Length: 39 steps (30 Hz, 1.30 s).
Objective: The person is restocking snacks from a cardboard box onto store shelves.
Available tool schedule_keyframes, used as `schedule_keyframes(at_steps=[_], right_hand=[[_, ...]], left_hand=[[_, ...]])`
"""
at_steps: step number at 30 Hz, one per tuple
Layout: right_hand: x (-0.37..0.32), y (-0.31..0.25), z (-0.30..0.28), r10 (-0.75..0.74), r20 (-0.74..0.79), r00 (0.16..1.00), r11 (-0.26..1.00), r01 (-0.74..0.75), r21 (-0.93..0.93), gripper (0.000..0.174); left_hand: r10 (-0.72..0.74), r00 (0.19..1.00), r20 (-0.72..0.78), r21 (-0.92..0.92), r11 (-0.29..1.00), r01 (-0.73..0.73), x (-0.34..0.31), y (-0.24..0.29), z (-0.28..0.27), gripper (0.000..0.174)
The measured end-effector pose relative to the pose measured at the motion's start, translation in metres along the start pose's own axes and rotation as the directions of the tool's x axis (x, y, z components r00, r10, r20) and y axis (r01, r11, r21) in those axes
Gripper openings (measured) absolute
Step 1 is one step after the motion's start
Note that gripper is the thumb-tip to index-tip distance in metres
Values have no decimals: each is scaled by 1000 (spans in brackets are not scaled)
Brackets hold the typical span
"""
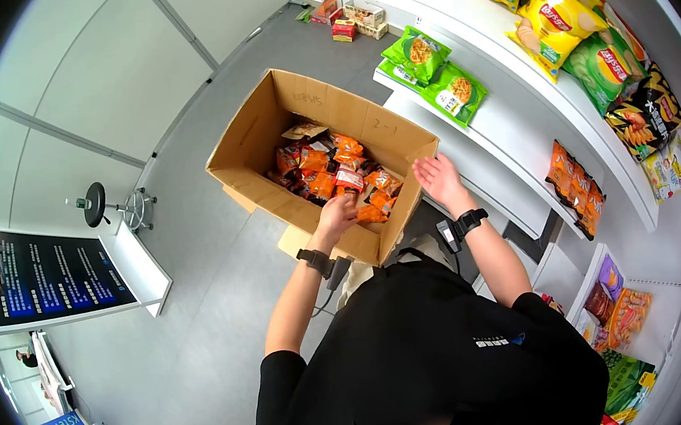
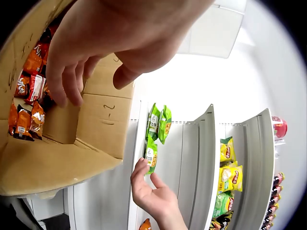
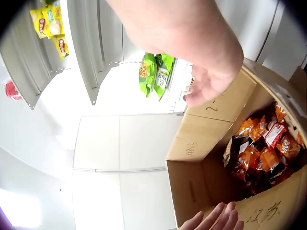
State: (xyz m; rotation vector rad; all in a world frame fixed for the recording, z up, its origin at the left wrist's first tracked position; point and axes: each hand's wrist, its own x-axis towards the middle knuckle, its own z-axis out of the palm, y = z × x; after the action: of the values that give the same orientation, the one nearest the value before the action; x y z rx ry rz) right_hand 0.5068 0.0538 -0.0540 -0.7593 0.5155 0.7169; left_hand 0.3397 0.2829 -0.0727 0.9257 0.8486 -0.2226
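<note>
A large open cardboard box stands in front of the person, with many small orange snack bags and a few red-and-white ones piled inside. My left hand reaches over its near side, above the bags. In the left wrist view, that hand has loosely bent fingers, thumb apart, and nothing in its grasp. Beside the right-hand wall of the box is my right hand, fingers extended and palm empty. Its fingertips are close to the rim in the head view.
White shelves curve along the right side. Green bags lie on one shelf, yellow chip bags on the upper one, and an orange multi-bag pack lower down. A wheeled stool stands left; small boxes sit by the far wall.
</note>
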Motion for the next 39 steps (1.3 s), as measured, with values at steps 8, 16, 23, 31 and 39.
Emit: schedule_keyframes(at_steps=[8, 16, 23, 31, 39], right_hand=[[24, 13, 7, 55, -60, 997, 994, -61, -92, 47], [67, 6, -34, 143, -203, 969, 953, -190, -237, 48], [82, 14, -36, 121, -271, 955, 931, -204, -302, 48], [83, 18, -28, 108, -308, 945, 906, -221, -360, 54], [72, 3, 18, 156, -353, 922, 819, -320, -475, 86]], left_hand=[[-23, 999, -36, -22, 1000, 22, 11, 10, -7, 38], [-193, 980, -44, -309, 936, 171, 32, -25, -72, 51], [-153, 987, -44, -467, 877, 115, 41, -36, -73, 48], [-206, 978, -37, -505, 848, 159, 49, -47, -67, 53], [-206, 975, -81, -502, 854, 139, 56, -51, -67, 53]])
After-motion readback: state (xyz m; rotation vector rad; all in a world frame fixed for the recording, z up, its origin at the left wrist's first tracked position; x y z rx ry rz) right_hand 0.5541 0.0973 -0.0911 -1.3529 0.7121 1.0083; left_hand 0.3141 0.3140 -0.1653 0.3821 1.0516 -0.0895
